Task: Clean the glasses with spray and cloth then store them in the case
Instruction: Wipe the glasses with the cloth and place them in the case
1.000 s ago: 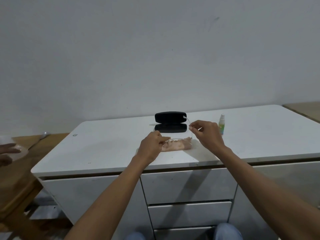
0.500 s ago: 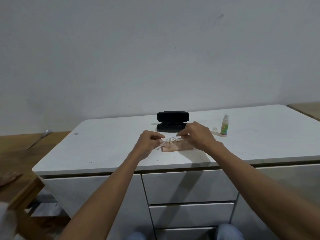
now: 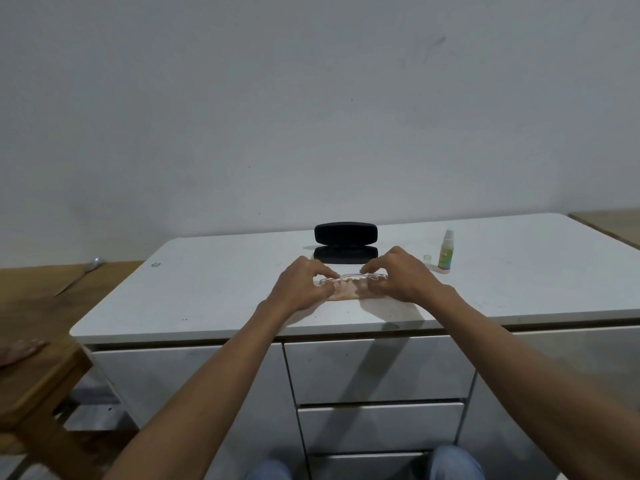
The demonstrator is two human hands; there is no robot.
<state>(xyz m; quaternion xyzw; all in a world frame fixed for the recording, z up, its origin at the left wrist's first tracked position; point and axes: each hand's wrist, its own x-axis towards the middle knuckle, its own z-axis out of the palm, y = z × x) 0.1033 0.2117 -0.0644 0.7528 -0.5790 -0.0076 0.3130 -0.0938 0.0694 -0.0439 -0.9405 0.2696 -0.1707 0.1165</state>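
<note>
Clear-framed glasses point(image 3: 349, 278) lie folded over a pink cloth point(image 3: 348, 292) near the front of the white cabinet top point(image 3: 214, 289). My left hand point(image 3: 300, 289) pinches the glasses' left end and my right hand point(image 3: 398, 279) pinches the right end. Just behind my hands the black case point(image 3: 345, 242) stands open, its lid upright. A small spray bottle point(image 3: 445, 252) stands to the right, with its clear cap point(image 3: 428, 259) beside it.
A wooden table point(image 3: 31, 317) adjoins the cabinet on the left, with a spoon point(image 3: 81, 273) on it and another person's hand point(image 3: 19, 349) at its edge. Drawers front the cabinet below. A wooden surface shows at far right.
My right hand came down from holding a raised temple arm to the glasses' right end. The temple is now folded flat. The other person's hand on the left dropped lower.
</note>
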